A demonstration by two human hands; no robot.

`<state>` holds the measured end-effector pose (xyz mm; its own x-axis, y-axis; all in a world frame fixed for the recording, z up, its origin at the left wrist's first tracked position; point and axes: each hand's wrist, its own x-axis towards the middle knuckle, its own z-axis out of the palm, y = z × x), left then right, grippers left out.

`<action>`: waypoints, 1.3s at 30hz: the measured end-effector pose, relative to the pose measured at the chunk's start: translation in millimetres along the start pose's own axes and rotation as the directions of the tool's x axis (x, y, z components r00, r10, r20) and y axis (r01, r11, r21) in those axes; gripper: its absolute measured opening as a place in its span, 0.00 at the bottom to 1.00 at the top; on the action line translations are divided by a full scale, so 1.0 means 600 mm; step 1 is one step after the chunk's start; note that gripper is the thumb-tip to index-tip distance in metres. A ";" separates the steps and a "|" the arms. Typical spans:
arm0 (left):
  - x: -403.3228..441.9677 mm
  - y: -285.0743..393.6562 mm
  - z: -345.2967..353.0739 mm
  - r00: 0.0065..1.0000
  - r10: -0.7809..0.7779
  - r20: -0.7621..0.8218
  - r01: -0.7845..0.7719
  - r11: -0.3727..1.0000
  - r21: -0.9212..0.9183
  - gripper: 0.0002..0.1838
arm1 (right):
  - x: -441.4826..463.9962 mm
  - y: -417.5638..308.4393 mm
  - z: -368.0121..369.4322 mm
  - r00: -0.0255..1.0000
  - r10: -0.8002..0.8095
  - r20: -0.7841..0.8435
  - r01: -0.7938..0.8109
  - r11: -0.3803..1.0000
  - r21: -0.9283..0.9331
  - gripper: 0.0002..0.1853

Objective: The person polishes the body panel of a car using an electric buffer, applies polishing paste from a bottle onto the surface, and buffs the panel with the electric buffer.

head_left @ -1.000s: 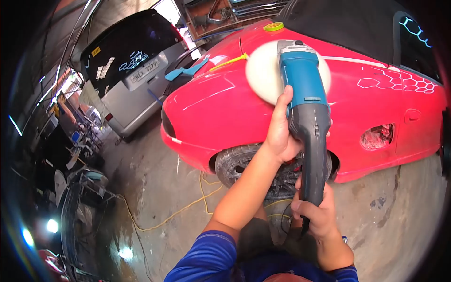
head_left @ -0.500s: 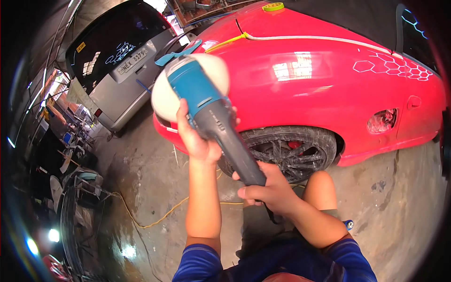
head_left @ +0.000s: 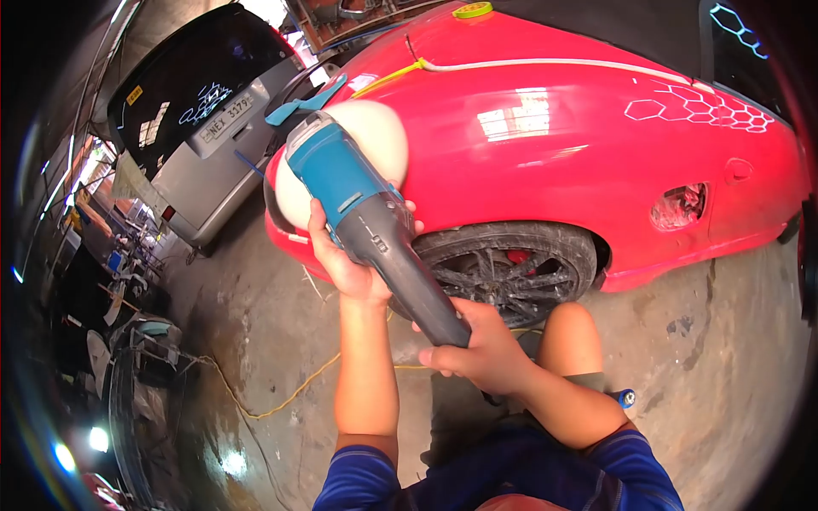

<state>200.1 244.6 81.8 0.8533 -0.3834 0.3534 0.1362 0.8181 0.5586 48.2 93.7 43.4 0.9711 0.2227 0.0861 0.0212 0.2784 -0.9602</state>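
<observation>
A teal and black electric polisher with a large white pad is held against the rounded corner of a red car. My left hand cups the polisher's body from below near its head, fingers wrapped round the black part. Closed round the rear of the handle, my right hand holds it lower down and to the right. The pad's contact with the paint is partly hidden behind the tool.
A car wheel lies just beyond my hands. Yellow tape runs along the car's edge, and a tape roll rests on top. A blue cloth lies behind the pad. A yellow cord crosses the floor. A silver van stands at left.
The car and background have shifted left in view. The polisher has moved slightly left in view too, staying at the same car corner. Both hands keep their hold.
</observation>
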 end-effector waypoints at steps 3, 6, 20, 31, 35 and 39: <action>0.007 -0.043 0.034 0.999 -0.024 0.022 0.023 0.999 0.029 0.51 | -0.032 0.001 -0.030 0.998 -0.047 -0.046 0.049 0.998 0.047 0.22; 0.016 -0.089 0.064 0.997 -0.049 0.062 0.046 0.998 0.044 0.51 | -0.067 -0.009 -0.059 0.992 -0.090 -0.085 0.095 0.994 0.059 0.21; 0.058 -0.268 0.196 0.945 -0.280 0.166 0.287 0.958 -0.022 0.50 | -0.178 -0.034 -0.168 0.941 -0.156 -0.300 0.216 0.961 0.175 0.21; 0.094 -0.398 0.254 0.826 -0.487 0.283 0.485 0.871 0.083 0.51 | -0.240 -0.012 -0.231 0.887 -0.106 -0.450 0.258 0.921 0.292 0.19; 0.093 -0.428 0.266 0.815 -0.495 0.302 0.476 0.868 0.141 0.48 | -0.246 -0.002 -0.239 0.842 -0.115 -0.527 0.241 0.954 0.176 0.21; 0.048 -0.426 0.269 0.843 -0.492 0.215 0.452 0.867 0.211 0.45 | -0.242 0.017 -0.230 0.855 -0.135 -0.500 0.282 0.931 0.231 0.17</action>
<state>108.7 -44.8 70.0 0.5442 -0.8184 0.1844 0.3977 0.4453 0.8022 -59.8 -65.0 -15.4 0.9468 -0.3142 0.0700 0.2383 0.5379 -0.8086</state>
